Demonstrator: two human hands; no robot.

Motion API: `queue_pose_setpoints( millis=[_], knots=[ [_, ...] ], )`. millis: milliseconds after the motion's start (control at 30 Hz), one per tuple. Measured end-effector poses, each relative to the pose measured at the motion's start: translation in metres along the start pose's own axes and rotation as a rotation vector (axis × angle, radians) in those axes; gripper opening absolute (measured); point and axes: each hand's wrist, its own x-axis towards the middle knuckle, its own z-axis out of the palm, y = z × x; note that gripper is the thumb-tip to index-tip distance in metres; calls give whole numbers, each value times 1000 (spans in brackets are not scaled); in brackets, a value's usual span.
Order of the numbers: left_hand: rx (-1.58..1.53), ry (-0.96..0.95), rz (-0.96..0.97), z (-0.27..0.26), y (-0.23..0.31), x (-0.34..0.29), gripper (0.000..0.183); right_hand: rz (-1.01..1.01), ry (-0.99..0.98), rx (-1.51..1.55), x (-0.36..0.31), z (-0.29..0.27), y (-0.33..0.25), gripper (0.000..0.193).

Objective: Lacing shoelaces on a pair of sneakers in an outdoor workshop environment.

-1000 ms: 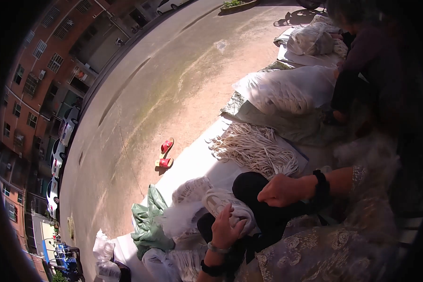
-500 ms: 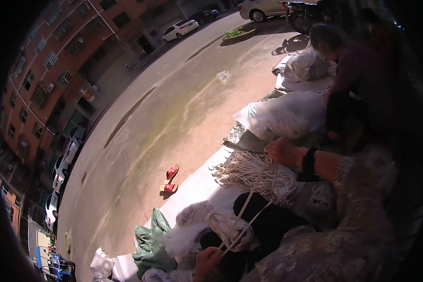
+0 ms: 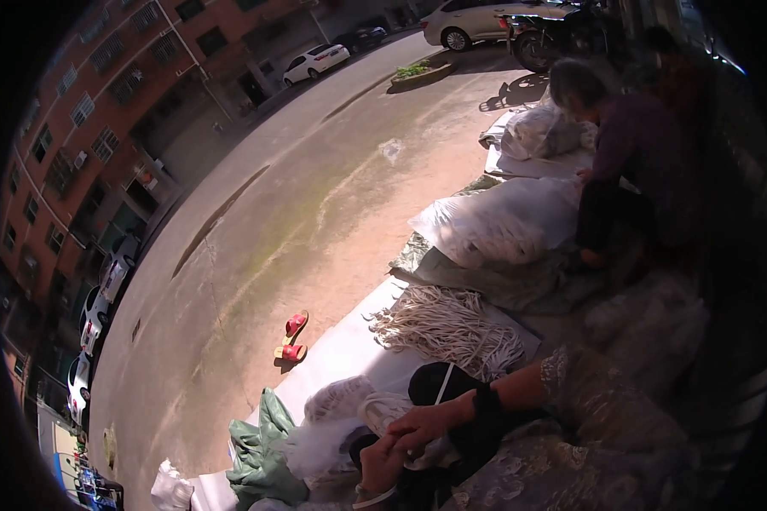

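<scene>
Near knees, two hands, one cord

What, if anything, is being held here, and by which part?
Cannot be told: the left hand and right hand meet, hiding any grip; a white cord shows beside them.

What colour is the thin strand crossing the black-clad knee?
The thin strand is white; it shows best in the head view, just above the right hand.

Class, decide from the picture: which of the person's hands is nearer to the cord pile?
The right. In the picture, the right hand is below the cord pile; the left hand is lower and farther left.
</scene>
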Motion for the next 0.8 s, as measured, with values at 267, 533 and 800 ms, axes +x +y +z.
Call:
queue_pose_setpoints(
  millis=[267, 533, 800],
  knots=[
    [-420, -188, -394, -12, -21, -22, 20, 2, 229, -323, -32, -43, 27, 25],
    [-747, -237, -410, -15, -39, -51, 18, 190, 527, -604, -46, -98, 76, 24],
    [-687, -158, -376, -6, -53, -34, 13, 371, 814, -821, -72, -160, 95, 22]
  ],
)
